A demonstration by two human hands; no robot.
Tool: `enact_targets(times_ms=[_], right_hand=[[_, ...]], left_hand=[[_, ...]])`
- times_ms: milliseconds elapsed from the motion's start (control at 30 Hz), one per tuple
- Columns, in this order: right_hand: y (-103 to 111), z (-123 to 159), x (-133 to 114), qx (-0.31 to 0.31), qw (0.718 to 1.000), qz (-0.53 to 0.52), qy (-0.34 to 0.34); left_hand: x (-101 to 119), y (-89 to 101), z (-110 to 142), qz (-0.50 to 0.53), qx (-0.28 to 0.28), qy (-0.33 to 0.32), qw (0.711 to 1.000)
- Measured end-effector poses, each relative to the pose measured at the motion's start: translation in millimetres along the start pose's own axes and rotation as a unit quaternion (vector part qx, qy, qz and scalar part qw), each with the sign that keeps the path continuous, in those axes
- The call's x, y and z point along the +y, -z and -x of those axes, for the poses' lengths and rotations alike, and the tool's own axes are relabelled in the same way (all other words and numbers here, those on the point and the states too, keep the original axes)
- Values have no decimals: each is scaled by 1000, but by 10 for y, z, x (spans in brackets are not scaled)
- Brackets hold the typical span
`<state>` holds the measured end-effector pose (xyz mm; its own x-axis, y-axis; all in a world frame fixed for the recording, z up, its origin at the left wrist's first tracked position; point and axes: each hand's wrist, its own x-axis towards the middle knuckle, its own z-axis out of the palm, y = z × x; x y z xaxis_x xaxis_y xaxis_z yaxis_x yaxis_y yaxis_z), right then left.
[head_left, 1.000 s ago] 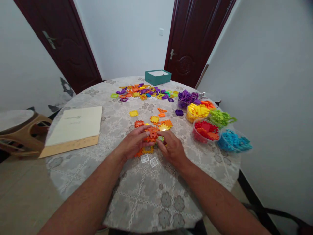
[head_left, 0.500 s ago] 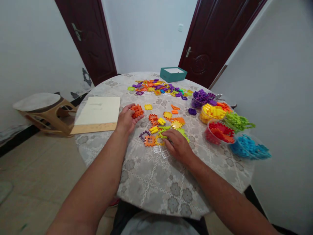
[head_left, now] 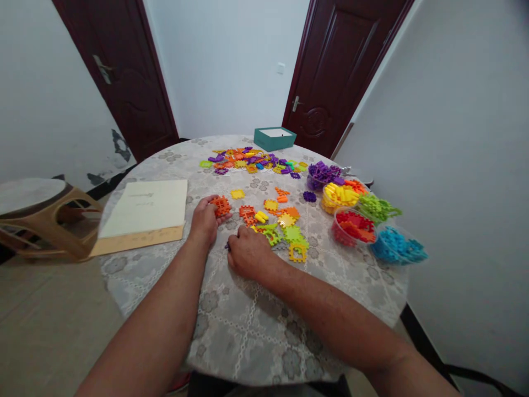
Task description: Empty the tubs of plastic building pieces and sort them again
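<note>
My left hand (head_left: 205,221) is closed around an orange lattice building block (head_left: 221,205), held just above the table. Close by on the right, my right hand (head_left: 251,253) is bent down over the loose pieces with its fingers curled. A bit of a dark purple piece (head_left: 227,246) shows at its fingertips; whatever lies under the palm is hidden. Around this hand are an orange-red window piece (head_left: 247,214), yellow pegs (head_left: 261,216), lime green pieces (head_left: 293,234) and a yellow square frame (head_left: 298,253). A yellow square piece (head_left: 237,194) lies beyond my left hand.
Tubs of purple (head_left: 324,172), yellow (head_left: 340,196), red (head_left: 354,226) and blue (head_left: 397,244) pieces stand at the right, beside a green heap (head_left: 377,207). Mixed pieces (head_left: 252,160) and a teal box (head_left: 275,139) are farther back. An open pad (head_left: 144,209) lies left.
My right hand has moved left from the green pieces towards the purple one. The yellow square frame now lies farther right. My left hand still holds the orange lattice block. The view has shifted.
</note>
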<state>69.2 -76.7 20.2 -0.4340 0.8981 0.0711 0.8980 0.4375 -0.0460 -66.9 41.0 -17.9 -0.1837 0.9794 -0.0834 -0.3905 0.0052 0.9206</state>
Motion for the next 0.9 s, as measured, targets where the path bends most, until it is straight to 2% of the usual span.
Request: enact_targets(times_ms=[167,367,467,600,667,733,833,900], right_hand=[[6,-23,15,-2,1000,8,7],[81,-96,195,12,996,-17,-83],[71,-98,290,35,992,-63,-107],[-46,-88,347,103,972,-176,-113],[-108,-95,366,134,950,-257,-118],[-156,-116,396,145,914,-360,-119],[-217,-169,462,132,835,-519,-126],[-262,-209,511,134,787,-588,-129]], left_hand=[[-30,-7,-27,-13,-1,-3,1000],[-34,-16,-19,-34,-2,-4,999],[-34,-21,-6,-41,-7,-9,999],[-40,-22,4,-54,-10,-21,998],[-43,-22,8,-63,-11,-25,998],[-46,-23,16,-78,-12,-31,996],[-56,-24,33,-116,-13,-50,992],[-68,-20,40,-149,-17,-61,987]])
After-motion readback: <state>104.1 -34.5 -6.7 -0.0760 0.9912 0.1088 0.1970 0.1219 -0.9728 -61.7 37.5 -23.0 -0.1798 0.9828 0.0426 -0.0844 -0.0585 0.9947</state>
